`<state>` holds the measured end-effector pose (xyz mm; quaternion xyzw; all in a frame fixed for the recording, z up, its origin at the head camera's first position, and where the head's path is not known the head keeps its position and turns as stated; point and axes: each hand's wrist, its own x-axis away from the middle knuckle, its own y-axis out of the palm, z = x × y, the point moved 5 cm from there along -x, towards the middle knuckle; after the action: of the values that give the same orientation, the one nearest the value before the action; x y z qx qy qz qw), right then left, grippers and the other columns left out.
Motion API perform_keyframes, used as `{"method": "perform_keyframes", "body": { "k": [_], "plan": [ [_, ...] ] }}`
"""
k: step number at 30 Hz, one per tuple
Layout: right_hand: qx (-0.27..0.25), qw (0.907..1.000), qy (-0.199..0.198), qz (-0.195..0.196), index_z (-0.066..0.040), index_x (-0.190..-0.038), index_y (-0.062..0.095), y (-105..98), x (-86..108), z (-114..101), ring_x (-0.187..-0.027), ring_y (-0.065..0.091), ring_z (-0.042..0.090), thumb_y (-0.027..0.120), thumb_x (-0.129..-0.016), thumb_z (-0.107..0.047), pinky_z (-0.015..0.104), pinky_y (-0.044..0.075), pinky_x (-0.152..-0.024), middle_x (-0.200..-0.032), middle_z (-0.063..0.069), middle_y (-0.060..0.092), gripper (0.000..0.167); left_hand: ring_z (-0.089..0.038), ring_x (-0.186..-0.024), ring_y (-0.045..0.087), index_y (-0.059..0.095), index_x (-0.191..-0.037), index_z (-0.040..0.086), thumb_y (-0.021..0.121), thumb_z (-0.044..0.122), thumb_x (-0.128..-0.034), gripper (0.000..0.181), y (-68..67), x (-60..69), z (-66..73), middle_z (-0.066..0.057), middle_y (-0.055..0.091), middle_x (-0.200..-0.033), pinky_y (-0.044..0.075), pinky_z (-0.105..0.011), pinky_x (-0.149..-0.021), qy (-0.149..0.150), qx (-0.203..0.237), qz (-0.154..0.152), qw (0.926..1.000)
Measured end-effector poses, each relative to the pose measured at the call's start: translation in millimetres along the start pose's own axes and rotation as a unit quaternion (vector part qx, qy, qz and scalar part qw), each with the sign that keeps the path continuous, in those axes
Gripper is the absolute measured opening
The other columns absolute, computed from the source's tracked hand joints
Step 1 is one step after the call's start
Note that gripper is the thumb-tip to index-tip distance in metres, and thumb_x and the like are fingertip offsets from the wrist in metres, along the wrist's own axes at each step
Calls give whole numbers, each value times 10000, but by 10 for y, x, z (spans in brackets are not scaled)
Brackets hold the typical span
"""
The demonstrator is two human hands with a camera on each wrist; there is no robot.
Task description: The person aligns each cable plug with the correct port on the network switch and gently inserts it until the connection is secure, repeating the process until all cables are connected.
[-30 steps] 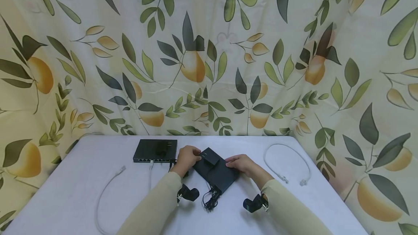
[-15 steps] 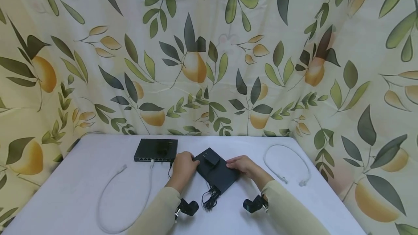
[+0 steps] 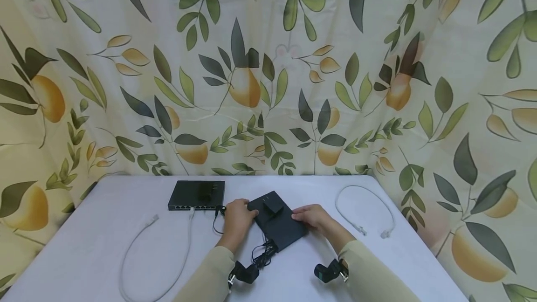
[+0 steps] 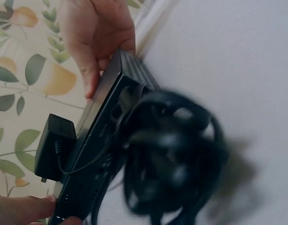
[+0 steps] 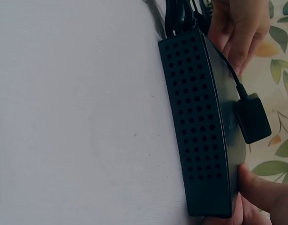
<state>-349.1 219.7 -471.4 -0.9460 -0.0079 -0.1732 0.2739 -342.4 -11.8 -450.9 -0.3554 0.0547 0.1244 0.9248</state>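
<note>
Both hands hold a black network switch (image 3: 285, 231), a flat box with rows of round vent holes along its side. My left hand (image 3: 236, 220) pinches its left corner, thumb and fingers on opposite faces. At the right edge my right hand (image 3: 315, 217) grips it, the thumb (image 5: 256, 187) on the top face and fingers partly hidden beneath. On top of the box sits a black power adapter (image 3: 272, 205). Its bundled black cord (image 3: 265, 256) hangs at the near corner and looms blurred in the left wrist view.
A second black switch (image 3: 196, 194) lies at the back left, a white network cable (image 3: 186, 246) plugged into its front and a black lead at its right end. Another white network cable (image 3: 383, 202) lies curved on the right of the white table (image 3: 75, 255).
My left hand and forearm have shifted toward the near side, uncovering more of the left white cable and the black lead. The right hand keeps its grip.
</note>
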Motion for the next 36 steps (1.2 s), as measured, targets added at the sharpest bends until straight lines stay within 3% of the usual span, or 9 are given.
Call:
{"method": "perform_keyframes", "body": {
  "k": [3, 7, 10, 14, 22, 26, 30, 36],
  "plan": [
    [-117, 9999, 34, 104, 5, -1143, 712, 0, 35, 45, -812, 592, 156, 732, -872, -137, 241, 479, -661, -972, 81, 725, 307, -289, -950, 694, 732, -1065, -22, 821, 111, -765, 340, 36, -5, -7, -144, 746, -935, 552, -428, -887, -70, 62, -42, 9999],
    [-215, 9995, 25, 236, 16, -1130, 712, 7, 109, 71, -740, 572, 129, 742, -868, -143, 220, 459, -601, -883, 27, 719, 307, -204, -775, 713, 710, -1108, -43, 792, 96, -804, 344, 92, -38, -18, -97, 738, -784, 575, -393, -849, -102, 350, -306, 9989],
    [-278, 9990, -34, 352, 33, -1118, 709, 21, 174, 72, -715, 574, 122, 740, -869, -132, 225, 473, -592, -864, 26, 713, 300, -128, -607, 683, 704, -1109, -57, 782, 71, -811, 335, 112, -80, -18, -103, 734, -788, 595, -322, -702, -159, 648, -470, 9967],
    [-448, 9977, -87, 494, 46, -1100, 706, 57, 233, 88, -678, 595, 119, 735, -870, -107, 234, 497, -574, -857, 51, 714, 278, -96, -525, 649, 711, -1088, -55, 774, 47, -814, 300, 144, -157, -26, -119, 726, -816, 539, -224, -533, -422, 831, -720, 9930],
    [-804, 9944, -64, 682, 42, -1097, 702, 93, 316, 174, -655, 605, 109, 757, -856, -117, 244, 544, -575, -853, 52, 714, 294, -120, -574, 649, 734, -1042, -26, 768, 48, -824, 233, 190, -247, 10, -129, 710, -888, 534, -214, -541, -847, 980, -1251, 9837],
    [-1160, 9898, -93, 819, 66, -1091, 691, 118, 389, 211, -626, 606, 98, 772, -841, -105, 236, 543, -547, -828, 57, 701, 313, -119, -562, 636, 750, -1007, -5, 763, 63, -823, 197, 235, -291, 43, -99, 709, -830, 527, -221, -545, -774, 913, -1391, 9830],
    [-1395, 9858, -174, 922, 79, -1072, 681, 153, 470, 228, -596, 602, 100, 776, -832, -91, 239, 545, -525, -787, 54, 687, 309, -144, -611, 666, 746, -1029, -1, 740, 62, -841, 199, 325, -322, 49, -112, 713, -852, 552, -233, -555, -905, 1062, -1583, 9775],
    [-1495, 9876, 25, 471, 83, -1085, 650, 65, 393, 192, -598, 616, 122, 708, -896, -91, 256, 570, -552, -754, 70, 653, 263, -196, -727, 707, 728, -1092, -2, 718, 50, -865, 233, 422, -316, 13, -148, 711, -919, 588, -265, -584, -1151, 1415, -1671, 9689]
  ]
}}
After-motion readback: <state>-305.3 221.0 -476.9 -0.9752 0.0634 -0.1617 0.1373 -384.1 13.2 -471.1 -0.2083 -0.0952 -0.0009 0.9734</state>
